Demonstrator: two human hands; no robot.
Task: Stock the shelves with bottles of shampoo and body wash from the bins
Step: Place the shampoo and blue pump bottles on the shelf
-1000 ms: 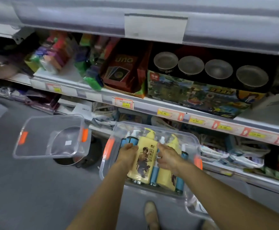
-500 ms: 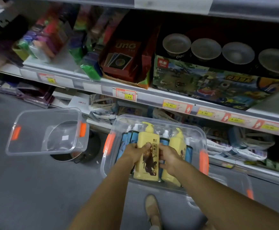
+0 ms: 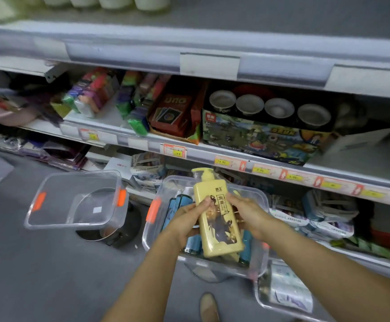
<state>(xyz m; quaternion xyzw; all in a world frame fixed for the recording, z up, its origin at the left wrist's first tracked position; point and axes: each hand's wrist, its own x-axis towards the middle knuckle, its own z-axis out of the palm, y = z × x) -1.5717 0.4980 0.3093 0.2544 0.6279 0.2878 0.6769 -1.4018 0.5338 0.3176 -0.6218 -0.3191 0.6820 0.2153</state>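
A yellow pump bottle [image 3: 217, 214] with a dark figure on its label is lifted above a clear plastic bin [image 3: 159, 228] with orange latches. My left hand [image 3: 187, 219] grips its left side and my right hand [image 3: 247, 212] grips its right side. Blue bottles [image 3: 180, 203] and part of another yellow bottle still lie in the bin beneath. The wide grey top shelf [image 3: 212, 36] above is mostly bare, with pale bottles [image 3: 110, 1] at its far left.
An empty clear bin [image 3: 78, 201] sits on a stool to the left. The middle shelf holds card packs, a toy box [image 3: 256, 138] and black cups. Packaged goods fill the low shelf. Another clear bin [image 3: 284, 291] is at the lower right, my shoe [image 3: 209, 307] below.
The yellow bottle has come up out of the bin between both hands. The view has tilted up, showing the top shelf.
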